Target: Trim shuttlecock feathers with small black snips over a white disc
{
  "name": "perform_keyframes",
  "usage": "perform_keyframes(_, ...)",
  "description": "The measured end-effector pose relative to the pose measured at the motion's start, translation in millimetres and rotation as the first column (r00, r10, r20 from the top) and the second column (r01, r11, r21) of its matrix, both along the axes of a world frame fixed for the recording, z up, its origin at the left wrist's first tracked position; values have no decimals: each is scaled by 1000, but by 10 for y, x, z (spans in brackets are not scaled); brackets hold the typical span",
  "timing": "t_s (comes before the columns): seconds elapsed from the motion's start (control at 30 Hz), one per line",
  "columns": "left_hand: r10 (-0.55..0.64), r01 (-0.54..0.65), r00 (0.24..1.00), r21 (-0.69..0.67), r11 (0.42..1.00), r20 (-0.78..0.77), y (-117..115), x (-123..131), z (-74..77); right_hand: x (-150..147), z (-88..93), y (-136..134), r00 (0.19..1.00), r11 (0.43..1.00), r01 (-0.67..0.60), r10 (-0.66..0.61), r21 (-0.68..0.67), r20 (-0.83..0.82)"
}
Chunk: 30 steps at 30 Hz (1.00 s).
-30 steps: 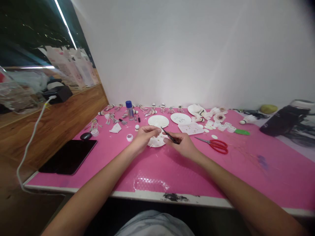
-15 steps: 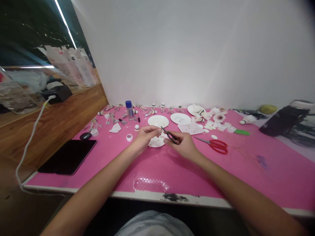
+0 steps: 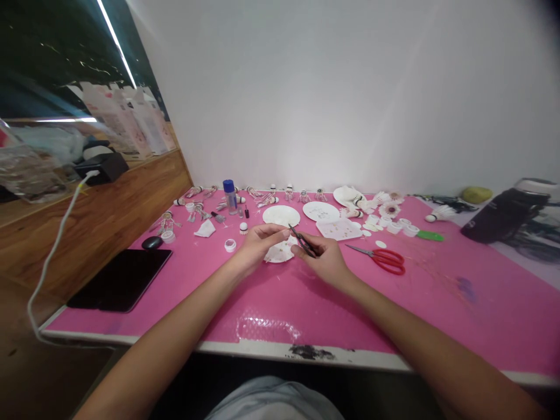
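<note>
small black tweezers (image 3: 303,242) are being pinched in the right hand (image 3: 322,261), long axis slanting up-left, tips toward the left hand (image 3: 262,243), which is being held just apart, pinched, contents can't be told. it's all being held over a white paper plate (image 3: 276,254) on the pink mat (image 3: 481,303), probably to catch bits.

On the desk (image 3: 437,309), a paper plate (image 3: 280,254) lies midway, scissors (image 3: 387,261) to its right, a tablet (image 3: 120,280) at the left front corner.

A craft workshop; a pink-topped workbench (image 3: 437,309) against a white wall (image 3: 306,99); shuttlecocks (image 3: 440,214) and red-handled scissors (image 3: 387,261) lie about it.
</note>
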<state>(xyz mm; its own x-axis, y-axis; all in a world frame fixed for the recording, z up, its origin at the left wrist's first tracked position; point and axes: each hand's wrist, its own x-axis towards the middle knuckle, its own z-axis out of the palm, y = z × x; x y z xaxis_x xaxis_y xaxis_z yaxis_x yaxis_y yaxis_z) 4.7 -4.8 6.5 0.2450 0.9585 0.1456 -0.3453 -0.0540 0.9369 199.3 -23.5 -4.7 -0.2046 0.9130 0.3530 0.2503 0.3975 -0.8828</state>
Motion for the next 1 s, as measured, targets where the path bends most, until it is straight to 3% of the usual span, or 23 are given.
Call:
perform_keyframes(0.63,7,-5,999,52,999,-44,61,-24,-78,48,-36,50,999,998,35,-37,58,39)
perform_keyframes(1.0,-6,10,999,67,998,-53,1,2,0,37,37,31,998,998,24,-27,60,57)
